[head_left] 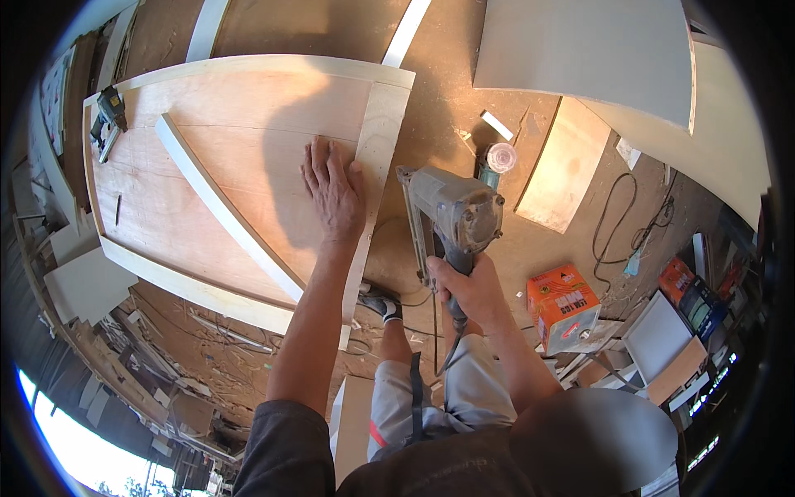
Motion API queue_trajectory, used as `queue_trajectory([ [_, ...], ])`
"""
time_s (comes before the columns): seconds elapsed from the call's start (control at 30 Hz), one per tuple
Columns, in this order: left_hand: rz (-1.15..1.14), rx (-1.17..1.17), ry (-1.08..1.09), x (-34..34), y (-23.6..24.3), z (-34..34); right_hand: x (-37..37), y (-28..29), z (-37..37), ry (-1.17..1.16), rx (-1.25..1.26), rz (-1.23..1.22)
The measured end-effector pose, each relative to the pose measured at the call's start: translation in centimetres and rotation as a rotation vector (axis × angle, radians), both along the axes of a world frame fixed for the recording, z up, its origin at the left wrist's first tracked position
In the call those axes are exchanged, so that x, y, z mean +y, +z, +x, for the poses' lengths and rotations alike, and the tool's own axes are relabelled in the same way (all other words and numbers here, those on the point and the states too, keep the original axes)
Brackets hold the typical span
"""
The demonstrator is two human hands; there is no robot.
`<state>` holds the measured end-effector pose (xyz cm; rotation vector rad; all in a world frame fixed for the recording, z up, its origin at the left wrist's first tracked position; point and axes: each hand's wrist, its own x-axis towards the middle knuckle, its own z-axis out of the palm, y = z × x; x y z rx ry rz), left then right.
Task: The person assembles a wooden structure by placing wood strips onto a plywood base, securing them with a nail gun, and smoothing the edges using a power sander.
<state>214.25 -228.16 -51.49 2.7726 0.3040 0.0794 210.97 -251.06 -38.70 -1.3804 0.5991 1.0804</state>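
Note:
My left hand (333, 192) lies with fingers extended on a pale plywood panel (166, 207) edged with light wooden strips, beside its right-hand strip (381, 132). A loose white batten (219, 199) crosses the panel diagonally to the left of that hand. My right hand (468, 294) grips the handle of a dusty grey nail gun (455, 203), held just right of the panel's edge with its hose hanging down between my legs. A second, smaller nailer (110, 116) rests at the panel's far left, and a thin dark stick (118, 214) lies below it.
Grey boards (580, 45) stand at the upper right, near a plywood offcut (563, 166). A power tool with a round pink disc (501, 157) lies beyond the nail gun. An orange box (559, 302), looping cords (609, 248) and piled scraps (199, 356) surround the work.

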Motion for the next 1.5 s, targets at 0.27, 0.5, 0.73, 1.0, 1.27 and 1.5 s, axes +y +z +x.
queue_trajectory([
  [0.27, 0.042, -0.187, -0.305, -2.4, 2.4, 14.0, -3.2, -1.3, -3.1, -0.446, 0.01, 0.046],
  [0.5, 0.164, 0.165, -0.409, -5.3, -0.5, 17.8, -5.9, -4.4, -3.8, -0.45, 0.041, 0.091],
  [0.73, 0.149, -0.012, -0.436, -4.7, -2.0, 17.6, -6.7, -6.6, -5.8, -0.552, 0.107, 0.11],
  [1.0, 0.145, -0.034, -0.434, -4.7, -2.2, 17.6, -6.8, -7.9, -7.9, -0.532, 0.137, 0.106],
  [1.27, 0.143, 0.0, -0.401, -5.2, -1.8, 17.4, -6.5, -7.9, -8.3, -0.578, 0.151, 0.098],
  [1.5, 0.145, 0.048, -0.362, -5.2, -1.5, 17.5, -6.4, -7.5, -9.7, -0.641, 0.196, 0.144],
])
